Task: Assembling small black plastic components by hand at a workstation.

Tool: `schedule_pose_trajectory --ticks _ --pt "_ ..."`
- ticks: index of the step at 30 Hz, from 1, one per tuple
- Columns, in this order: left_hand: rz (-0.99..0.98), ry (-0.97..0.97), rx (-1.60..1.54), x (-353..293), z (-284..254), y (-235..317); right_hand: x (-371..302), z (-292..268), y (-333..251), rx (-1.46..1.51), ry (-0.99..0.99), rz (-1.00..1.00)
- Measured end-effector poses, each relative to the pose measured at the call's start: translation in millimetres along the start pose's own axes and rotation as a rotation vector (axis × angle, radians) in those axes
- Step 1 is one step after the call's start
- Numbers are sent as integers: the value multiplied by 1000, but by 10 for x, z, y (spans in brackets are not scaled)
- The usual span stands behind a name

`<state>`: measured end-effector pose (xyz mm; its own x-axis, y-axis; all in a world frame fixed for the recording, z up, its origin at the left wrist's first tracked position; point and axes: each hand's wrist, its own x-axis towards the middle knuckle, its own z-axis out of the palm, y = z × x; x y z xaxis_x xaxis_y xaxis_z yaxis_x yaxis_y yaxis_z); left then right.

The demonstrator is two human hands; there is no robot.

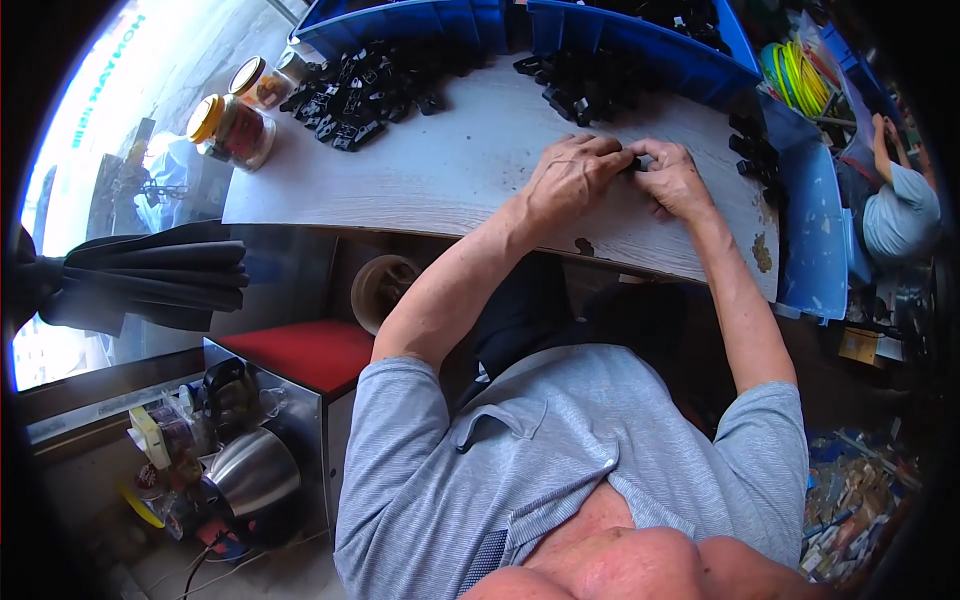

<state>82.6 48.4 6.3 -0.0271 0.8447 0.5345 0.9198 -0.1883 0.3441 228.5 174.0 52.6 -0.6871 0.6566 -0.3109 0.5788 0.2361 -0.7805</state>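
Note:
Over the near right part of the white worktable (450, 140), my left hand (575, 182) and my right hand (674, 182) meet fingertip to fingertip. Both are closed in a pinch on a small black plastic part (637, 163), mostly covered by the fingers. Just beyond my hands lies a pile of small black parts (585, 95). A larger pile of black parts, some with metallic glints, (350, 95) spreads at the far left of the table. Several more black pieces (752, 155) lie along the right edge, close to my right hand.
Blue bins (410, 28) line the back, and another blue bin (812, 215) stands at the right. Two lidded jars (235, 132) sit at the left corner. Lower left are a red-topped cabinet (300, 355) and a steel kettle (258, 470). Another person (900, 215) is at far right.

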Motion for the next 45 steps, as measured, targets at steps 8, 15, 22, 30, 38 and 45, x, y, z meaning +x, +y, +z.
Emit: schedule_pose_trajectory --ticks 8,15,22,30,38,45 --pt "-21 -55 117 -127 -13 28 18 11 20 10 -21 8" --pt "-183 308 496 -315 -546 -781 35 -57 154 206 32 12" --pt "-227 49 675 -549 -976 -1290 238 -509 454 533 264 106" --pt "-183 70 461 -519 -853 -1052 364 -767 453 668 539 115" --pt "-310 5 512 -442 -864 -1032 616 -336 -3 535 294 151" --pt "-395 -8 470 -508 -771 -758 814 -88 -182 537 253 178"
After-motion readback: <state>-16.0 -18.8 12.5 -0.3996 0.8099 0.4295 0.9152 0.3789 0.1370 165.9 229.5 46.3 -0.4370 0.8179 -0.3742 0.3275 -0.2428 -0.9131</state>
